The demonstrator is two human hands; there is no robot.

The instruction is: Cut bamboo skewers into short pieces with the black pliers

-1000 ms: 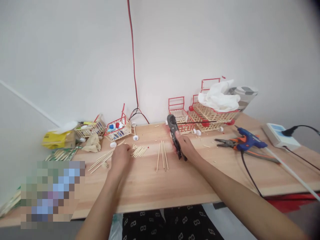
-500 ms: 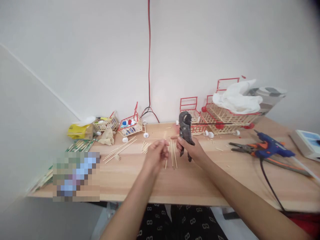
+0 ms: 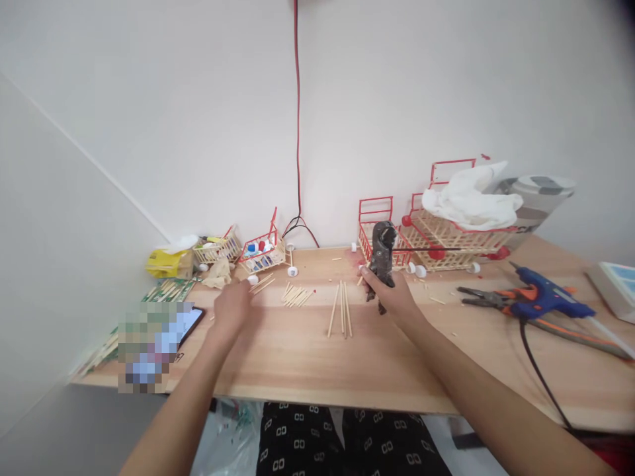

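My right hand (image 3: 394, 297) is wrapped around a black plier-like hand tool (image 3: 381, 254), its rounded head pointing up. By the right thumb a short piece of stick (image 3: 360, 280) shows; whether I grip it is unclear. My left hand (image 3: 232, 307) is low over the long wooden sticks (image 3: 262, 284) on the left, its fingers hidden behind the back of the hand. Between my hands lie a fan of several longer sticks (image 3: 342, 311) and a small pile of short cut sticks (image 3: 296, 295).
Small stick-built carts (image 3: 262, 254) with white wheels line the wall, one larger cart (image 3: 456, 241) bearing a white bag (image 3: 471, 198). At right lie a blue glue gun (image 3: 546, 294) with its cable and orange-grey pliers (image 3: 483, 297). A phone (image 3: 191, 324) lies at left.
My left hand has moved left from beside the fan of sticks to the long sticks, uncovering the short pile. My right hand has shifted slightly right with the tool.
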